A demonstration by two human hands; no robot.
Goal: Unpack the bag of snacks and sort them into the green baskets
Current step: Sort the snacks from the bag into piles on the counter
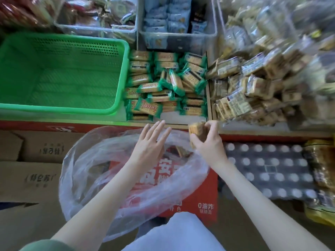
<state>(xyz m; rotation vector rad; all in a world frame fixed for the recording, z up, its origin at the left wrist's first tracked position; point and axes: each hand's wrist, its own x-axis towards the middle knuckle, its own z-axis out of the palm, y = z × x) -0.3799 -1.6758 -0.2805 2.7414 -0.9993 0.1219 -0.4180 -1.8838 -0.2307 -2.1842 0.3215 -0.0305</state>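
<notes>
A clear plastic bag (pixel 101 160) lies open on a red carton in front of me, with a few brown snack packs (pixel 181 151) still inside. My right hand (pixel 208 142) grips a stack of tan biscuit packs (pixel 197 132) above the bag's far rim. My left hand (pixel 150 144) hovers over the bag's mouth, fingers straight and spread, holding nothing. An empty green basket (pixel 59 73) stands at the far left. Beside it is a pile of green-wrapped biscuit packs (pixel 166 87), and to the right a heap of clear-wrapped tan packs (pixel 253 87).
Clear bins (pixel 177 33) of other snacks line the back. Cardboard boxes (pixel 30 169) stand at my left, a shrink-wrapped case of cans (pixel 268 169) at my right. A red shelf edge (pixel 72 126) runs between me and the baskets.
</notes>
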